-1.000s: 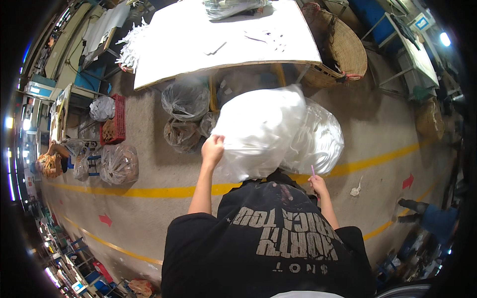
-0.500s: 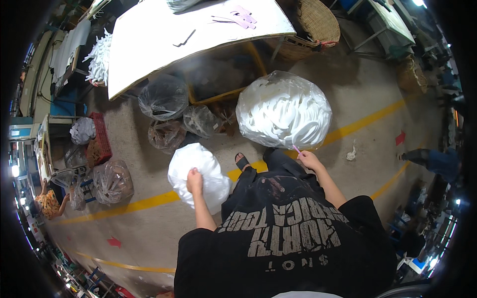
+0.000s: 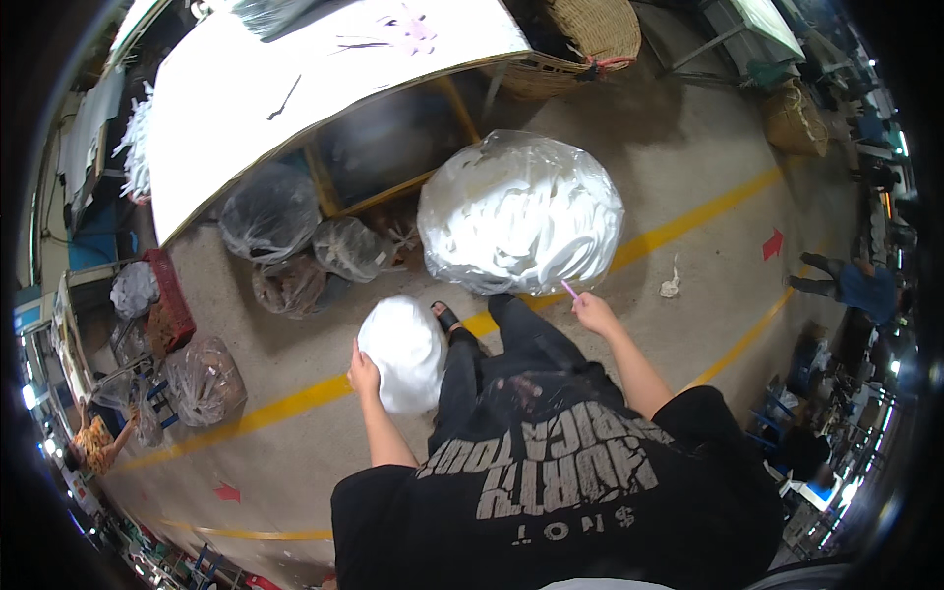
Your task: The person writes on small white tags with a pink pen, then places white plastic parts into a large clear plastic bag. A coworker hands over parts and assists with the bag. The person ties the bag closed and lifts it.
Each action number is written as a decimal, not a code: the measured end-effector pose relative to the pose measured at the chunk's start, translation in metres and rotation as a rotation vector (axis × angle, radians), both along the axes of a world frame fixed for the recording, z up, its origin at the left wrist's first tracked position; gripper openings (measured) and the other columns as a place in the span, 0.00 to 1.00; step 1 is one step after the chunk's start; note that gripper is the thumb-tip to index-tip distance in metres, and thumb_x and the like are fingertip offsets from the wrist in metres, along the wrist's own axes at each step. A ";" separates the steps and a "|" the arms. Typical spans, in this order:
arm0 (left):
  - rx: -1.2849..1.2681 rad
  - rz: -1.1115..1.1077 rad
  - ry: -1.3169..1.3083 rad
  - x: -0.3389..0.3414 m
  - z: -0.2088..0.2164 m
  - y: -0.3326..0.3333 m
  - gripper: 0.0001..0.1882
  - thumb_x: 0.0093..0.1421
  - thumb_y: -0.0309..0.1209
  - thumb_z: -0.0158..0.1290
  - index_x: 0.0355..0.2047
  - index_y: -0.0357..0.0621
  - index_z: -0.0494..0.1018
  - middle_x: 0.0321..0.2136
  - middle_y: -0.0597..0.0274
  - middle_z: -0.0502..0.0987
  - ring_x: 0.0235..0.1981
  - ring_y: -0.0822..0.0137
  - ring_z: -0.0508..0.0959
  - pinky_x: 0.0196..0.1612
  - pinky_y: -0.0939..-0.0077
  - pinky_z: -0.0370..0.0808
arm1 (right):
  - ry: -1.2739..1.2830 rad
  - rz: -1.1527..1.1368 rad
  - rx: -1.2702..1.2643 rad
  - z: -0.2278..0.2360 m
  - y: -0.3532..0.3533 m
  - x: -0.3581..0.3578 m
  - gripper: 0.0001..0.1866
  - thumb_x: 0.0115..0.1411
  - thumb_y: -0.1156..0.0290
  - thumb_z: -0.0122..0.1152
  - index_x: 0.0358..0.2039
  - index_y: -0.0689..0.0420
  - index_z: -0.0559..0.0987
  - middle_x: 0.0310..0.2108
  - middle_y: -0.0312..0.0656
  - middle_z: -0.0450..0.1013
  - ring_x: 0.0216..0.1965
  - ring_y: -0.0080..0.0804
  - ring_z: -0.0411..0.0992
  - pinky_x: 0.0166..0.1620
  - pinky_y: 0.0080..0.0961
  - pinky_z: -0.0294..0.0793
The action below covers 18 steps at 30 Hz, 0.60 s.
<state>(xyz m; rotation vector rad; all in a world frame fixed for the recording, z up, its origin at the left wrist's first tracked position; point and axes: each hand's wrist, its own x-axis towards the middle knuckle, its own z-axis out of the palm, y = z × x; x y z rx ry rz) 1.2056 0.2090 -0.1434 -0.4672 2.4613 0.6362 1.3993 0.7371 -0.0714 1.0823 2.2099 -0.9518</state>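
Observation:
My left hand (image 3: 364, 374) is closed on the left edge of a full, rounded white plastic bag (image 3: 405, 354), which hangs beside my left leg. Its contents are hidden. In my right hand (image 3: 594, 313) is a thin pink stick (image 3: 569, 289), perhaps a pen, its tip pointing up and left. Just beyond that tip stands a large clear plastic bag (image 3: 521, 216) stuffed with white, curved, strip-like pieces. The stick's tip lies close to this bag's near edge; I cannot tell whether they touch.
A white-topped table (image 3: 226, 108) stands ahead, with pink pieces (image 3: 413, 37) on it. Filled clear bags (image 3: 270, 211) sit under its edge. Behind the large bag is a wicker basket (image 3: 600, 34). A red crate (image 3: 169, 300) is at left. People (image 3: 860, 285) are at both sides.
My left hand has moved from the top of the white bag to its left side, and the bag has turned more upright. My right hand still holds the pink stick near the large bag.

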 end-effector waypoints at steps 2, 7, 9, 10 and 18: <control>-0.021 -0.012 -0.106 0.008 -0.014 0.016 0.27 0.68 0.36 0.48 0.68 0.57 0.67 0.62 0.46 0.73 0.64 0.50 0.72 0.66 0.62 0.66 | -0.040 -0.039 0.013 -0.014 0.015 0.006 0.16 0.67 0.59 0.51 0.37 0.58 0.80 0.36 0.57 0.79 0.43 0.57 0.77 0.47 0.48 0.74; 0.322 -0.097 -0.300 0.028 -0.042 0.048 0.27 0.69 0.31 0.49 0.69 0.52 0.66 0.66 0.48 0.69 0.68 0.56 0.68 0.69 0.68 0.62 | -0.120 -0.086 0.085 -0.065 0.069 0.014 0.15 0.66 0.59 0.54 0.38 0.59 0.80 0.38 0.59 0.79 0.43 0.61 0.76 0.47 0.51 0.75; 0.418 -0.042 -0.296 0.028 -0.053 0.066 0.26 0.70 0.31 0.49 0.68 0.49 0.66 0.65 0.50 0.70 0.68 0.57 0.68 0.68 0.68 0.62 | -0.167 -0.176 0.104 -0.088 0.101 0.013 0.15 0.65 0.60 0.54 0.38 0.59 0.80 0.38 0.59 0.79 0.43 0.61 0.76 0.47 0.52 0.75; 0.433 -0.032 -0.270 0.024 -0.060 0.077 0.25 0.71 0.32 0.49 0.68 0.45 0.66 0.65 0.50 0.70 0.67 0.60 0.69 0.68 0.69 0.63 | -0.134 -0.232 0.148 -0.101 0.116 0.012 0.15 0.65 0.60 0.55 0.38 0.59 0.81 0.38 0.59 0.79 0.44 0.61 0.77 0.46 0.51 0.75; 0.282 -0.146 -0.071 -0.069 -0.159 0.189 0.34 0.68 0.37 0.56 0.70 0.41 0.58 0.65 0.41 0.67 0.64 0.48 0.71 0.64 0.59 0.68 | -0.192 -0.253 0.472 -0.221 0.227 -0.017 0.23 0.60 0.52 0.64 0.41 0.61 0.80 0.39 0.59 0.80 0.44 0.58 0.78 0.49 0.48 0.75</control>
